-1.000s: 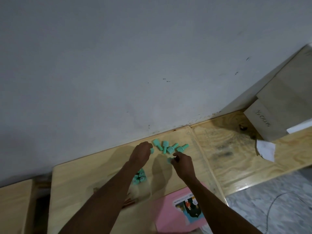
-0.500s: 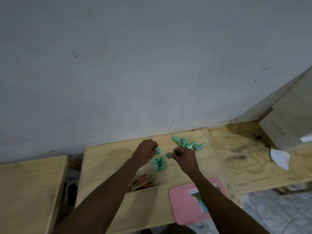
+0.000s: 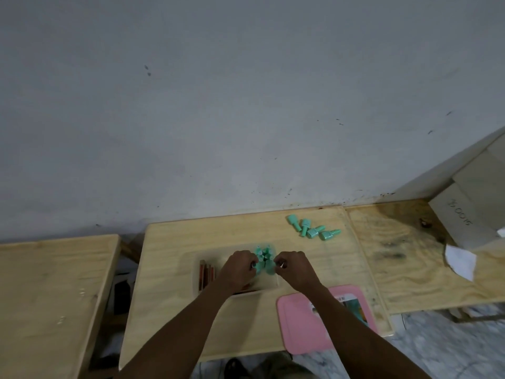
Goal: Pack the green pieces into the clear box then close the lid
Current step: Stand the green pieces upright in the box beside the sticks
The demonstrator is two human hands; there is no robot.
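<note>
A pale plywood table [image 3: 175,310] is standing against the wall, carrying the work. Lying directly on it: a clear box [image 3: 269,283] near the middle, four loose green pieces [image 3: 313,230] resting towards the far right corner, and a pink lid [image 3: 297,324] overhanging the near edge (its printed label facing up). A second wooden surface [image 3: 410,269] is adjoining on the right, bearing a cardboard box [image 3: 461,225] and a white paper scrap [image 3: 460,259].
</note>
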